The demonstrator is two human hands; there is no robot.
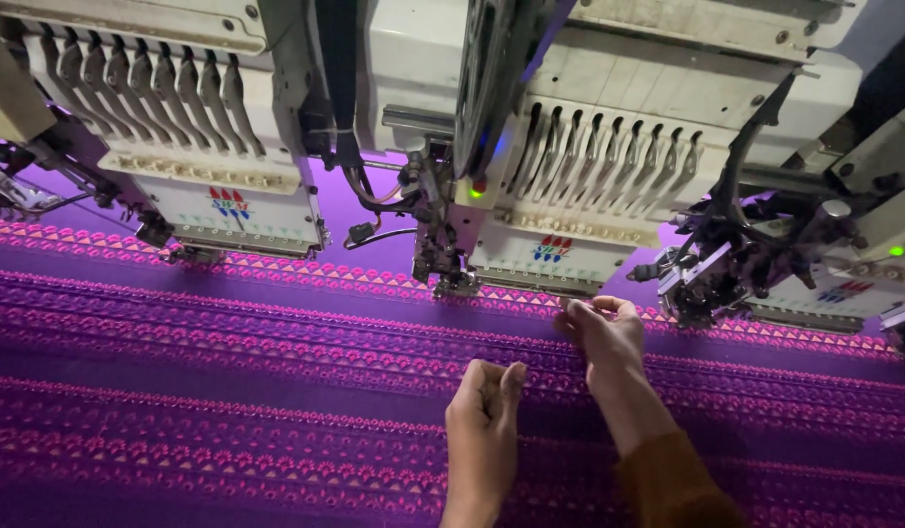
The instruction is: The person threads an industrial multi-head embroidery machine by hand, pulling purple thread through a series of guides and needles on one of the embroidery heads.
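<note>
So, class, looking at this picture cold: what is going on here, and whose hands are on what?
A person leans over a purple fabric with pink embroidered bands, stretched under a row of embroidery machine heads. The right hand reaches up just below the middle head, fingers pinched together, perhaps on a thread too fine to see. The left hand is loosely curled above the fabric, nearer the person. Green lamps glow on the machines.

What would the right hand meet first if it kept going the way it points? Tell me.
Probably the underside of the middle embroidery head. The right hand points up and away over the purple fabric, just short of that head, though depth is unclear.
</note>
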